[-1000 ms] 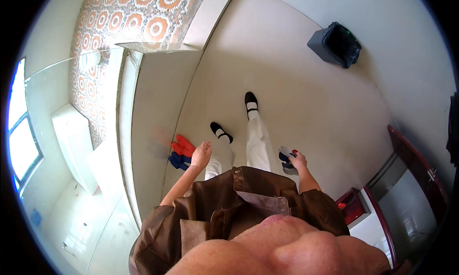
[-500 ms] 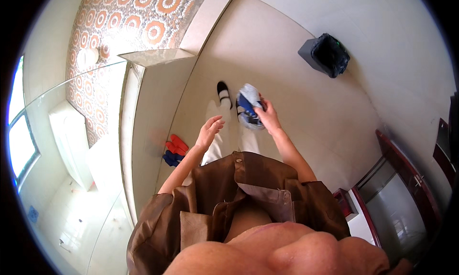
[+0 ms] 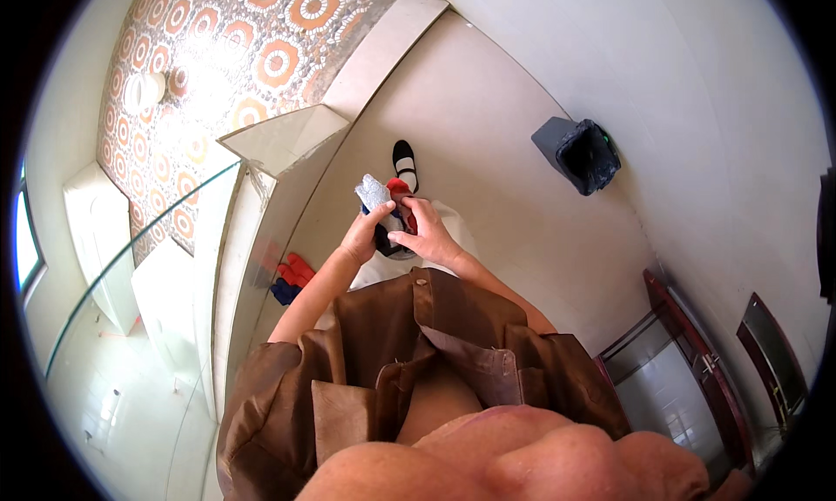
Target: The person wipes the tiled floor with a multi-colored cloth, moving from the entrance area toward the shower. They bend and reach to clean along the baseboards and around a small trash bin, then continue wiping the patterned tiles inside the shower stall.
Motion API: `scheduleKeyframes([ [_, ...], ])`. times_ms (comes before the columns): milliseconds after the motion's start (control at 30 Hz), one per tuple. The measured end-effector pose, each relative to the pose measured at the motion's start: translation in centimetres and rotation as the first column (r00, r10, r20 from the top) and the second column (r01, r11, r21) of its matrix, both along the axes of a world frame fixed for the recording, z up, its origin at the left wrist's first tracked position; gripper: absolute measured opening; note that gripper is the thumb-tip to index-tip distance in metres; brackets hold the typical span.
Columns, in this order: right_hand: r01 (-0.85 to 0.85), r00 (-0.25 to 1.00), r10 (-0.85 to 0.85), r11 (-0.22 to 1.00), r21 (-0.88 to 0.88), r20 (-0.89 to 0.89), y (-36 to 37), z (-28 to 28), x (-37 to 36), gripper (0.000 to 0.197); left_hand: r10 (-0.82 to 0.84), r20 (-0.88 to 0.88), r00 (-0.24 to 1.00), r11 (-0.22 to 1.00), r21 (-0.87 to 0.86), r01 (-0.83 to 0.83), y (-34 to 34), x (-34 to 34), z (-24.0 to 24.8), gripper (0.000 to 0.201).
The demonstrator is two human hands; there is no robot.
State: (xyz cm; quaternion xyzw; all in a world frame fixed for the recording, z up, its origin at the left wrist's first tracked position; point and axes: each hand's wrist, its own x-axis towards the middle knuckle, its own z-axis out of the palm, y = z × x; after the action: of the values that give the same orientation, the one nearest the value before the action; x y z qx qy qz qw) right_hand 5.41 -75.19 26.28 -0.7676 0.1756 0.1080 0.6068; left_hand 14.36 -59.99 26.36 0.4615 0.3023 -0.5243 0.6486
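Note:
In front of my lap, both hands have come together on a bundle of cloth items. My left hand (image 3: 359, 233) is closed on a light grey cloth (image 3: 373, 192), whose crumpled end sticks up past the thumb. My right hand (image 3: 427, 229) grips the bundle from the other side, its fingers against a red cloth (image 3: 400, 186). Dark blue and black parts show between the hands; what they belong to is hard to make out. A rounded grey edge shows under the hands.
Red slippers (image 3: 296, 269) and dark blue slippers (image 3: 284, 291) lie on the floor by the low tiled wall (image 3: 287, 166) at left. A glass panel (image 3: 144, 227) rises there. A black-lined bin (image 3: 583, 155) stands at right. My black shoe (image 3: 403, 157) is ahead.
My right hand has brought the bundle left and nearer. My left hand, free and open before, has taken hold of it. Red cloth now shows. The view has shifted slightly.

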Motion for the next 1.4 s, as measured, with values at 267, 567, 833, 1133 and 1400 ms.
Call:
scheduleKeyframes([
  [267, -0.057, 0.997, 0.067, 0.97, 0.236, -0.034, -5.2, 1.0, 5.2, 0.063, 0.119, -0.095, 0.988, 0.991, 0.066, -0.113, -2.4, 4.4, -1.4, 0.033],
  [567, -0.142, 0.989, 0.146, 0.984, 0.108, -0.03, -14.3, -2.5, 7.9, 0.067, 0.346, 0.09, 0.934, 0.932, 0.084, -0.354, -12.4, 4.1, -1.0, 0.03],
  [833, 0.36, 0.931, -0.33, 0.901, 0.241, -0.156, -28.6, -2.0, 9.1, 0.037, 0.376, -0.132, 0.917, 0.921, -0.057, -0.386, -23.6, 3.1, -0.9, 0.042],
  [1133, 0.785, 0.461, 0.229, 0.346, -0.514, 0.857, -42.4, 26.9, 18.9, 0.033, 0.093, 0.17, 0.981, 0.946, -0.323, -0.034, -32.0, 6.1, 4.5, 0.057],
  [1400, 0.472, 0.79, 0.562, -0.301, -0.828, 0.246, -44.5, 12.4, 25.2, 0.022, -0.015, 0.201, 0.979, 0.99, -0.136, 0.044, -27.3, 5.2, 3.2, 0.049],
])
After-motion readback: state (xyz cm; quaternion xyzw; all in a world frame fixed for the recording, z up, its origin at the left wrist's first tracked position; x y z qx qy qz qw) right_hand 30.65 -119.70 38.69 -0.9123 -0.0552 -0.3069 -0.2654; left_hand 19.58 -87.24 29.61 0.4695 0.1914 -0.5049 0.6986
